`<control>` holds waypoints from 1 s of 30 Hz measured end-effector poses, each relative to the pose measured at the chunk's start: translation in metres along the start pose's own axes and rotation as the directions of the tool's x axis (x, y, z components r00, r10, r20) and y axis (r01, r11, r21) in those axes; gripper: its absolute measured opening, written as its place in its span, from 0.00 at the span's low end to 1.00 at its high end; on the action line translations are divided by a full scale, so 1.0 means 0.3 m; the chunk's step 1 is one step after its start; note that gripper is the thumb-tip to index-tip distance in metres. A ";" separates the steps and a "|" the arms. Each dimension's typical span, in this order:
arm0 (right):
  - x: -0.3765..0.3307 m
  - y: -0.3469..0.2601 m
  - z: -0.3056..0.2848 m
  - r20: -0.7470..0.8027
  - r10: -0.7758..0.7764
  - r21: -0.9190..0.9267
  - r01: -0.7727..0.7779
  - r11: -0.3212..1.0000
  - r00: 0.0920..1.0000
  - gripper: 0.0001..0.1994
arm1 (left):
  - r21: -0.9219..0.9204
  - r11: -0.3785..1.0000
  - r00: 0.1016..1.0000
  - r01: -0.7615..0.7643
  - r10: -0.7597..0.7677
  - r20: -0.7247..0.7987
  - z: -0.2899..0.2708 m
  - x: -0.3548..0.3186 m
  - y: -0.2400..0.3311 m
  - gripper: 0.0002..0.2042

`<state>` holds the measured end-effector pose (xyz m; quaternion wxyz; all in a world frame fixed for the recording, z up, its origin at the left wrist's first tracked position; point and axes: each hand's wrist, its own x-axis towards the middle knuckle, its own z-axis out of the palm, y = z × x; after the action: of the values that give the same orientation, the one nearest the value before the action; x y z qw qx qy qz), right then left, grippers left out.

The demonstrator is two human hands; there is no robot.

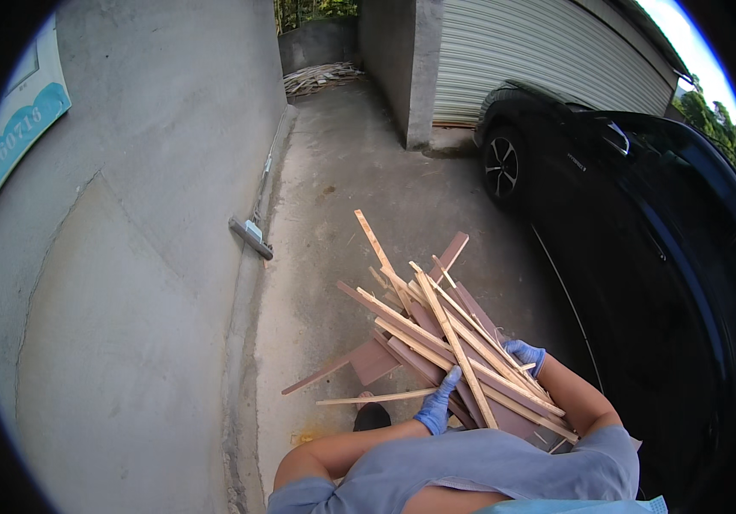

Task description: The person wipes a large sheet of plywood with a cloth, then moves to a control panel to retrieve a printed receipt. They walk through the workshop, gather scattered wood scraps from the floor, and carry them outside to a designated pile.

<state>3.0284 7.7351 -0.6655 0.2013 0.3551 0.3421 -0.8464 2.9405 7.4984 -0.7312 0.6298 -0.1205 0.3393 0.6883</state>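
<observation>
A loose armful of wood strips (451,334) rests against my front, some pale and raw, others flat and brown-faced. Its pieces cross at many angles and stick out ahead and to the left. My left hand (438,403), in a blue glove, grips the near left side of the bundle with the thumb up over the strips. On the right side my right hand (525,355), gloved the same way, wraps round the bundle's edge; its fingers are partly hidden. One brown board (374,361) juts out at the left of the load.
A black car (616,257) stands close on my right. To the left runs a grey wall (145,171) with a broom-like head (251,238) at its foot. Ahead, past a pillar (423,77) and a roller shutter (513,64), a heap of wood strips (321,79) lies on the concrete.
</observation>
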 end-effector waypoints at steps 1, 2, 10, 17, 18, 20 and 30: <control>0.084 -0.064 -0.019 0.007 -0.002 -0.017 0.002 1.000 1.000 0.24 | -0.007 1.000 1.000 -0.012 0.012 0.014 0.003 0.069 0.072 0.47; 0.163 -0.138 -0.008 -0.007 -0.001 -0.043 0.001 0.999 1.000 0.25 | -0.017 1.000 0.999 -0.027 0.027 0.017 0.005 0.114 0.162 0.47; 0.508 -0.759 -0.186 0.019 -0.133 0.096 0.131 0.987 0.991 0.22 | 0.128 0.992 0.999 0.006 -0.009 0.030 0.142 0.677 0.747 0.48; 0.787 -1.274 -0.498 -0.006 -0.131 0.144 0.130 0.981 0.991 0.22 | 0.188 0.982 0.999 -0.027 0.019 0.043 0.321 1.218 1.092 0.46; 0.835 -1.367 -0.536 -0.012 -0.123 0.140 0.124 0.982 0.992 0.22 | 0.195 0.976 0.995 -0.097 0.094 0.023 0.365 1.288 1.159 0.47; 0.895 -1.609 -0.605 -0.019 -0.104 0.111 0.105 0.988 0.994 0.22 | 0.225 0.972 0.997 -0.071 0.068 0.021 0.454 1.480 1.321 0.47; 1.483 -2.633 -0.636 0.008 0.003 -0.035 -0.003 0.999 1.000 0.22 | -0.014 0.997 0.995 -0.071 0.069 -0.067 0.586 2.148 2.041 0.48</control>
<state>2.3592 8.3703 -0.7478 0.2102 0.3484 0.3557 -0.8414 2.2911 8.1273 -0.7903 0.5925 -0.1368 0.3584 0.7083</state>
